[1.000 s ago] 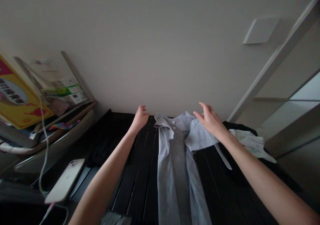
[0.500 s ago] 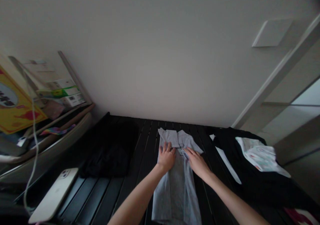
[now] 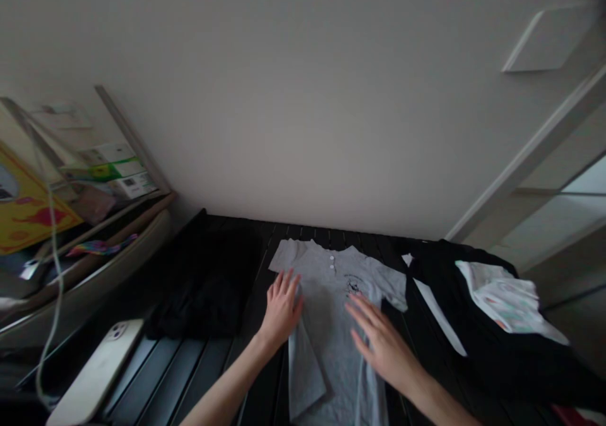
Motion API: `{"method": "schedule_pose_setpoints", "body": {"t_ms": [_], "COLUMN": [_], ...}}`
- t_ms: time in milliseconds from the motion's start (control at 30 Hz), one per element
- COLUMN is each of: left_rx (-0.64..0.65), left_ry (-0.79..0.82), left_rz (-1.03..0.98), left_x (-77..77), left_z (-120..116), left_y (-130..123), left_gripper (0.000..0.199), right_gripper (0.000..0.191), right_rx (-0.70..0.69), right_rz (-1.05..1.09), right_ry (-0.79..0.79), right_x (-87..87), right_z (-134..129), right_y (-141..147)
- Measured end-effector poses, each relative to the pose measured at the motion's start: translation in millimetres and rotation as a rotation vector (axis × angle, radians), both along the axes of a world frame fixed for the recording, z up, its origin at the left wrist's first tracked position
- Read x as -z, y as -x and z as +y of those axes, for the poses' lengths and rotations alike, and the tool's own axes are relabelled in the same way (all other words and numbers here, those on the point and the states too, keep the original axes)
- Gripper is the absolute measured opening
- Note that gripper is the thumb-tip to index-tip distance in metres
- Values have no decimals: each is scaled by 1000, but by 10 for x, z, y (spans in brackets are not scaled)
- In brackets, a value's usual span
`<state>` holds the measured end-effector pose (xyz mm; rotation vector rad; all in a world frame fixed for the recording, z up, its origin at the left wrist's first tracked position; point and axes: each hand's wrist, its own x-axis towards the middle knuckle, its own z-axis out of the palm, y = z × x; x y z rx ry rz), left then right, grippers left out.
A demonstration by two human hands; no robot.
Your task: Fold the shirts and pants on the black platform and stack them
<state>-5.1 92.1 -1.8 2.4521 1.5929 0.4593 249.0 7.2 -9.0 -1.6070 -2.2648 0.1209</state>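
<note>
As left hand (image 3: 281, 309), right hand (image 3: 381, 350) spread empty, grey T-shirt (image 3: 326, 306) lies lengthwise, collar (image 3: 303, 250) away

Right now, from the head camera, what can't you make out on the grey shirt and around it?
Head view, all of it:
The hem of the grey T-shirt is cut off by the bottom edge.
The fabric under the left hand is hidden by that hand.
The chest print is too small and blurred to read.
Whether the right hand touches the shirt is unclear.
</note>
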Motion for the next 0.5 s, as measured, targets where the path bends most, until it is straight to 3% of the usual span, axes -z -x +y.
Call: {"method": "schedule_pose_setpoints", "body": {"t_ms": [67,133,267,333,400,467,500], "left_rx": [224,275,86,22,-41,-141,-197], "left_ry": [93,108,15,3,-3,-5,6], "left_rz": [-9,15,141,176,150,117,115], "left_x": [-46,-63,-85,-104,-112,-92,-68], "left_z": [-129,-241,-391,-383,-275,-57,83], "left_y": [1,101,473,592,595,493,419], "left_gripper": [30,29,35,39,39,35,38], "right_gripper": [38,27,22,24,26,38,53], "right_rx": [-205,-186,86,164,190,109,13], "right_rz": [-2,-61,-288,-379,-367,-236,-144], "right_ry": [91,128,170,200,189,153,148], "right_x": [-45,25,307,352,284,161,113], "right_z": [-214,-412,-696,-774,-802,-790,-777], "right_y": [278,301,-215,-411,-354,-26,213]}}
